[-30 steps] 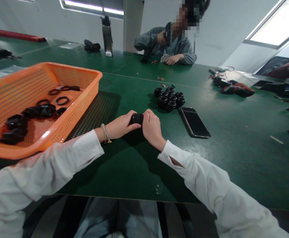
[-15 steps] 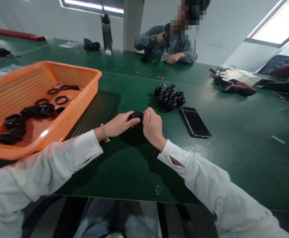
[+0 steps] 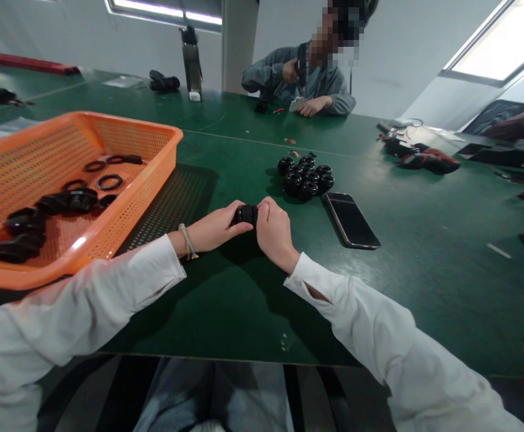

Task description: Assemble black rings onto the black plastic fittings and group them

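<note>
Between my two hands is a small black cylindrical part (image 3: pixel 246 214) with ridged bands, held just above the green table (image 3: pixel 244 324). My left hand (image 3: pixel 217 227) grips its left side, thumb in front and fingers behind. At its right end my right hand (image 3: pixel 274 233) is closed, fingers curled round that end and hiding it. Beyond my right hand a cluster of several shiny black round parts (image 3: pixel 307 179) stands on the table. An orange perforated basket (image 3: pixel 172 153) lies to the left, holding black rings (image 3: pixel 110 182) and several black cylindrical pieces (image 3: pixel 26 222).
Right of the cluster lies a phone (image 3: pixel 351 219). Across the table a person (image 3: pixel 320 84) in a grey sleeve holds a dark power tool (image 3: pixel 303 65). A bottle (image 3: pixel 192 63) stands at the back; a red and black tool (image 3: pixel 430 159) lies at the right.
My left fingers have shifted slightly, so more of the black part shows between my hands. My right hand stays closed at its right end. The whole view has drifted a little.
</note>
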`<move>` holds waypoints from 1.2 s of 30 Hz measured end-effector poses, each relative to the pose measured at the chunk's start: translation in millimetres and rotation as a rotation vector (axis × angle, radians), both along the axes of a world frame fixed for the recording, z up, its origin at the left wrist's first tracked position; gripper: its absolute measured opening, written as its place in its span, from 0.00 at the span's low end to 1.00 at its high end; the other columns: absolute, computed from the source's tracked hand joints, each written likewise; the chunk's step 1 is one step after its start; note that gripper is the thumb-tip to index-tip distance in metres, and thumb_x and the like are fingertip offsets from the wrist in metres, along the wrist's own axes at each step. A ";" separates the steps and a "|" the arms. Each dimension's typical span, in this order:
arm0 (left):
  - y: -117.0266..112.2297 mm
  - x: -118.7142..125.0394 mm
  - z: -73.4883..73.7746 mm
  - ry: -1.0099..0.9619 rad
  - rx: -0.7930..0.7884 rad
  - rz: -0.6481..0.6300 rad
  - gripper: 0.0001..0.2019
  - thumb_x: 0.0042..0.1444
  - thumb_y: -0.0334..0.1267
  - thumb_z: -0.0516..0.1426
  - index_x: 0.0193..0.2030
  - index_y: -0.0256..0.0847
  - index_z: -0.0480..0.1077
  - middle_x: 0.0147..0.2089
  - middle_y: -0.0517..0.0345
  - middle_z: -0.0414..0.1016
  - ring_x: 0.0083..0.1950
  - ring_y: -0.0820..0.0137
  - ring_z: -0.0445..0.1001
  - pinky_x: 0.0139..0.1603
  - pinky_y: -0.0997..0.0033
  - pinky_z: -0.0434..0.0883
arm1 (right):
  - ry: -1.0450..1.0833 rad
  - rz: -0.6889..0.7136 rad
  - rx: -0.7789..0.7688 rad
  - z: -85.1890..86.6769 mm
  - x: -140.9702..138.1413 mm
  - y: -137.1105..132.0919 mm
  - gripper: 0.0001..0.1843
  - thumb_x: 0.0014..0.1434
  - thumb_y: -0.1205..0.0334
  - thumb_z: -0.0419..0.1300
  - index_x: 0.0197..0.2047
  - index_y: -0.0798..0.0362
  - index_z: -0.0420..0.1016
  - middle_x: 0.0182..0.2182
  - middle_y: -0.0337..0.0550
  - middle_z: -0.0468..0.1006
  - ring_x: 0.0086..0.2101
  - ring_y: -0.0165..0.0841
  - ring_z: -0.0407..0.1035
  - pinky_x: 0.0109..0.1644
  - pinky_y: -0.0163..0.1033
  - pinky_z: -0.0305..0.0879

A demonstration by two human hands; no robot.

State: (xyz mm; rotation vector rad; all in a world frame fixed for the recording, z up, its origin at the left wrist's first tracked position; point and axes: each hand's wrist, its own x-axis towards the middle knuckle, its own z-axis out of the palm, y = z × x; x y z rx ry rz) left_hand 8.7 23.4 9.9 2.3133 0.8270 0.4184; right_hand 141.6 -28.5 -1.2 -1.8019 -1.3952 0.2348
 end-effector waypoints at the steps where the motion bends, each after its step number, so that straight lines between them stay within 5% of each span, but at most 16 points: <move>1: 0.4 -0.2 -0.2 0.001 0.004 -0.003 0.14 0.55 0.46 0.52 0.42 0.38 0.60 0.35 0.53 0.69 0.36 0.61 0.71 0.38 0.63 0.66 | 0.000 -0.001 -0.004 0.2 0.0 0.0 0.10 0.58 0.64 0.41 0.25 0.48 0.53 0.19 0.36 0.58 0.22 0.34 0.56 0.30 0.38 0.46; 6: 2.9 1.1 -3.2 -0.155 -0.100 -0.046 0.14 0.55 0.49 0.52 0.37 0.39 0.60 0.31 0.59 0.65 0.33 0.68 0.66 0.34 0.69 0.65 | -0.003 -0.027 0.008 0.9 0.5 1.1 0.12 0.58 0.66 0.41 0.23 0.48 0.53 0.19 0.36 0.58 0.22 0.33 0.56 0.30 0.37 0.46; 10: 3.3 6.0 -4.5 -0.292 -0.484 0.013 0.15 0.59 0.51 0.48 0.33 0.39 0.58 0.26 0.63 0.61 0.24 0.76 0.60 0.24 0.78 0.59 | -0.038 -0.030 0.094 0.6 2.9 1.4 0.12 0.59 0.65 0.42 0.24 0.49 0.54 0.19 0.34 0.57 0.21 0.30 0.55 0.29 0.36 0.45; 17: -0.1 12.0 1.8 -0.283 -0.732 0.045 0.13 0.65 0.39 0.45 0.30 0.37 0.58 0.24 0.64 0.59 0.17 0.83 0.53 0.16 0.83 0.49 | -0.037 -0.028 0.167 -2.3 5.5 2.7 0.11 0.59 0.63 0.43 0.24 0.48 0.51 0.19 0.33 0.57 0.21 0.29 0.53 0.28 0.36 0.43; 22: -2.4 11.7 -2.4 -0.312 -0.596 0.031 0.09 0.62 0.37 0.49 0.31 0.38 0.57 0.25 0.65 0.60 0.19 0.82 0.56 0.17 0.83 0.54 | -0.009 -0.035 0.142 -2.4 4.5 3.0 0.11 0.59 0.64 0.42 0.25 0.48 0.51 0.19 0.34 0.58 0.21 0.30 0.54 0.28 0.37 0.43; 33: 0.9 7.5 -7.0 -0.118 0.036 0.047 0.12 0.54 0.46 0.54 0.36 0.39 0.59 0.30 0.58 0.66 0.31 0.67 0.67 0.31 0.71 0.61 | -0.038 -0.027 0.076 -2.2 4.6 3.0 0.12 0.59 0.67 0.41 0.24 0.48 0.51 0.18 0.34 0.55 0.20 0.31 0.51 0.29 0.37 0.43; 36: 2.2 7.1 -6.6 -0.085 0.080 0.043 0.14 0.54 0.47 0.54 0.37 0.39 0.60 0.32 0.57 0.67 0.33 0.66 0.68 0.33 0.70 0.61 | -0.026 -0.018 0.089 -3.6 5.0 4.2 0.13 0.59 0.67 0.41 0.23 0.48 0.51 0.18 0.34 0.56 0.20 0.30 0.51 0.28 0.37 0.43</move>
